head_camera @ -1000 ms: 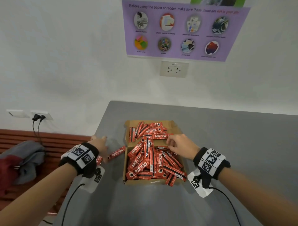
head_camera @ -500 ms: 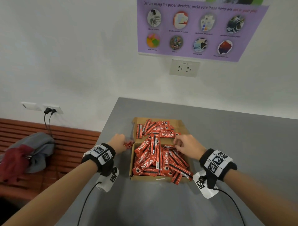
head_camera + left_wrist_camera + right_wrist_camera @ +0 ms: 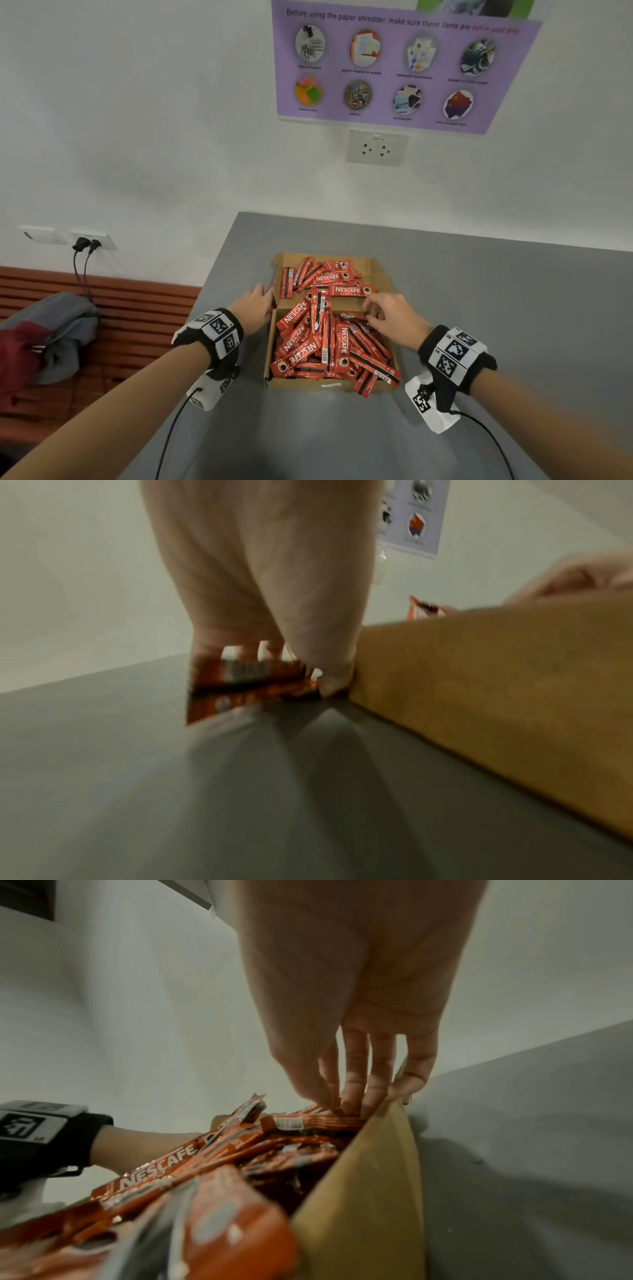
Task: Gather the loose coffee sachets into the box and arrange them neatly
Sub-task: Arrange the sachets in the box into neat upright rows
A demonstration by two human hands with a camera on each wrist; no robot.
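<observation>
My left grip (image 3: 260,653) pinches loose sachets (image 3: 240,685) against surface beside box (image 3: 496,674). Right grip (image 3: 356,1096) pinches sachet inside. Light, slick, floppy; take mid-length.

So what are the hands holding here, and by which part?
Left hand grips loose red coffee sachets on the grey table beside the cardboard box, near one end. Right hand fingertips pinch a red sachet inside the box, at its end.

At upper right we see a purple poster (image 3: 404,68) above a wall socket (image 3: 376,148); at left, a jacket (image 3: 44,337) on a bench (image 3: 144,308).
</observation>
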